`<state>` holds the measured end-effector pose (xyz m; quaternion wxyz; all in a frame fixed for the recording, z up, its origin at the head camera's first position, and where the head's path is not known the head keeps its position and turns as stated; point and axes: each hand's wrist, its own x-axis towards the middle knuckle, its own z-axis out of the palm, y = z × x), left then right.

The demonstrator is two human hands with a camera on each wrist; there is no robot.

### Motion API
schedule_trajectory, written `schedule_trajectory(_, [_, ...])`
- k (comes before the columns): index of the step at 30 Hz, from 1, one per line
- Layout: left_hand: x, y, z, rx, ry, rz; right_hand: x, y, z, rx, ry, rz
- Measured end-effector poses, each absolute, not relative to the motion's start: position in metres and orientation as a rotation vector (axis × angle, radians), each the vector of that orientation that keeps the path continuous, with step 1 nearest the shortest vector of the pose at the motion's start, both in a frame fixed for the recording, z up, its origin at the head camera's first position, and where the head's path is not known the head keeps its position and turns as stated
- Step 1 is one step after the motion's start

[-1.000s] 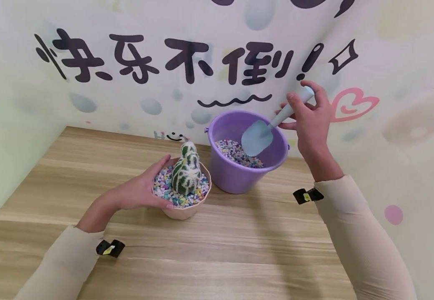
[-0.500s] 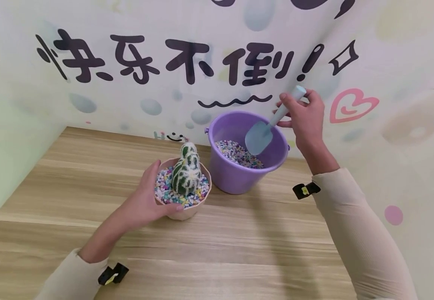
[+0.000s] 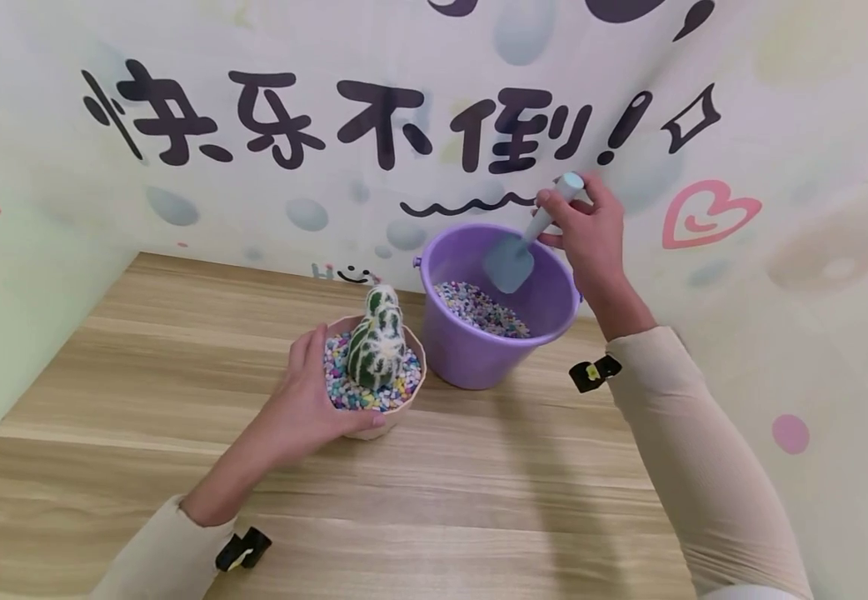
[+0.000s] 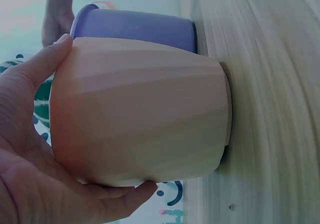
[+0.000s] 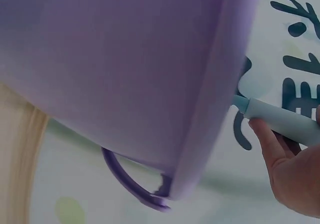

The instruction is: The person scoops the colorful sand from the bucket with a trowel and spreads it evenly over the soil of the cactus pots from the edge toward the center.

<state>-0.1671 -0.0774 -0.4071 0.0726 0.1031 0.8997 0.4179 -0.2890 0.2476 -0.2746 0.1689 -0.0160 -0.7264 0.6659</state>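
My left hand (image 3: 310, 408) grips the near-left side of a pale pink pot (image 4: 140, 114), its thumb and fingers spread around the rim. In the pot a striped green cactus with white fuzz (image 3: 377, 350) stands in colourful pebbles (image 3: 340, 387). Over at the purple bucket (image 3: 464, 358), my right hand (image 3: 591, 229) pinches the pale handle of a blue-grey shovel (image 3: 509, 264). The shovel's blade points down inside the bucket, above the multicoloured pebbles (image 3: 479, 308) at its bottom. In the right wrist view the bucket's wall hides the blade, and only the shovel's handle (image 5: 280, 119) shows.
Pot and bucket stand side by side on a wood-grain table (image 3: 419, 517), near its back edge. Behind them rises a printed wall covering (image 3: 284, 200) with large dark characters. The bucket's purple carrying handle (image 5: 127, 184) hangs at its side.
My right hand has moved left with the shovel, bringing the blade slightly higher and further back in the bucket. My left hand has shifted round toward the pot's near side, still holding it.
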Motion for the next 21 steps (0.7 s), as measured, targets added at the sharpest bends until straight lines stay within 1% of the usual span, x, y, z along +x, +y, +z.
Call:
schedule_trajectory(10, [-0.179, -0.088, -0.401, 0.441, 2.599, 1.277, -0.305, 0.245, -0.301, -0.015, -2.093, 1.977])
schedule_trajectory(21, [-0.194, -0.1, -0.4, 0.516, 2.531, 1.242, -0.308, 0.235, -0.318, 0.035, -2.182, 1.933])
